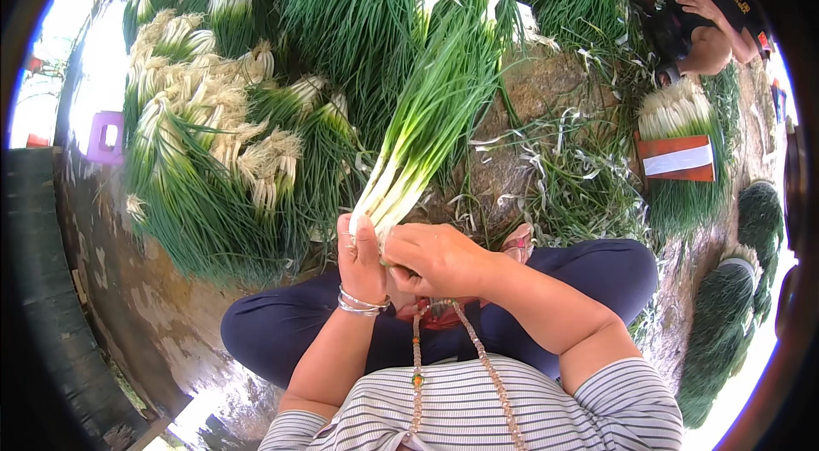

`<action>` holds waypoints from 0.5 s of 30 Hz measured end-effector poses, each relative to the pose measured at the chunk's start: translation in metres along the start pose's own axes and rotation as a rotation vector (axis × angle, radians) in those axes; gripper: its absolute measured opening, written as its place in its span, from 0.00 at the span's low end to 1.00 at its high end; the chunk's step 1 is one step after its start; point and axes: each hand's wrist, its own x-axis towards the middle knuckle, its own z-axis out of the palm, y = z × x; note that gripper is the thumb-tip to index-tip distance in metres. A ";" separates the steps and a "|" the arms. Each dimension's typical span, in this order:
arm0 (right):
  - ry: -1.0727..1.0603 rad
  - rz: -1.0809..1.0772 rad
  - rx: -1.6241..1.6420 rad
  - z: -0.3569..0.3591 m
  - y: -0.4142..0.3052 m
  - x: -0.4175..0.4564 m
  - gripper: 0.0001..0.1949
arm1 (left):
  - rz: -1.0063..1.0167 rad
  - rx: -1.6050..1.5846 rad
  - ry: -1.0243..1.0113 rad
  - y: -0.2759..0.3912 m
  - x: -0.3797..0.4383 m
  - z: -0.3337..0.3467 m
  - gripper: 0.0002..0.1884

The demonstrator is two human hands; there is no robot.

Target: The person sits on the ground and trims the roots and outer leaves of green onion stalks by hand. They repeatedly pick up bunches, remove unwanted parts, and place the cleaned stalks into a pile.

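A bunch of spring onions (419, 131) slants up and away from my lap, its green leaves at the far end and its white ends towards me. My left hand (361, 259), with bangles at the wrist, grips the white ends from the left, thumb on top. Against their right side, my right hand (441, 258) is curled with its fingers closed on the lower white ends. The fingertips and most of the root ends are hidden behind my hands. Beyond the bunch lies a large heap of spring onions (345, 9).
More spring onions with pale roots (205, 86) are piled on the left. Leaf trimmings (576, 176) litter the ground at right. A bundle with a red-brown band (677, 158) lies near a seated person (704, 9). A purple plastic stool (105, 137) stands far left.
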 end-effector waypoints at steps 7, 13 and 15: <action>0.346 0.162 -0.563 -0.040 0.037 0.011 0.13 | -0.155 -0.067 0.058 0.008 -0.008 0.001 0.11; 0.313 0.152 -0.481 -0.036 0.041 0.011 0.10 | -0.181 -0.142 0.028 0.012 -0.011 0.003 0.10; 0.235 0.309 -0.438 -0.037 0.041 0.007 0.08 | -0.182 -0.136 0.024 0.012 -0.013 0.006 0.12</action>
